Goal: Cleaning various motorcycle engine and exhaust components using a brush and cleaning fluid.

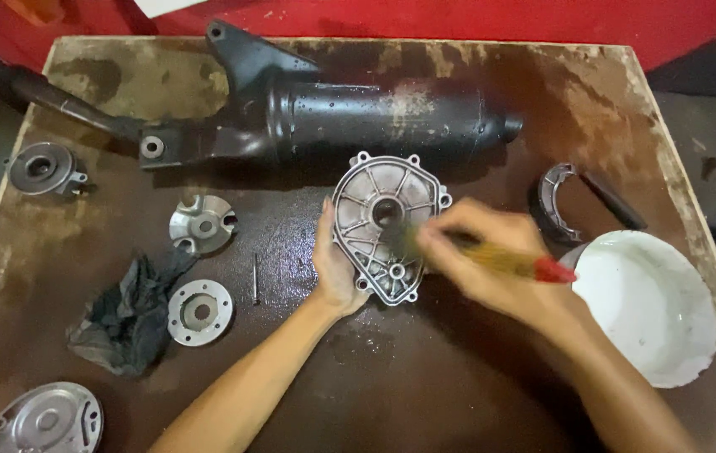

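Where the stained brown tabletop begins at the left edge: a small round metal hub near the rim, and at the bottom corner a grey metal disc, partly cut off by the frame. Just right of these, a crumpled black rag, touching a flat ring-shaped metal plate; above that, a shiny ramped pulley face, and beside the ring a thin metal pin, lying apart. Along the far edge, spanning left to centre-right, a long black exhaust muffler lying on its side. At centre, the left hand, curled around the left rim of a ribbed grey engine cover, holding it tilted up off the tabletop. Immediately right, the right hand, closed on a paintbrush with a yellowish handle and red end, blurred bristles touching the cover's inner face. Further right, a curved brake shoe near the far side, then a white bowl at the right edge, just beside the right wrist.
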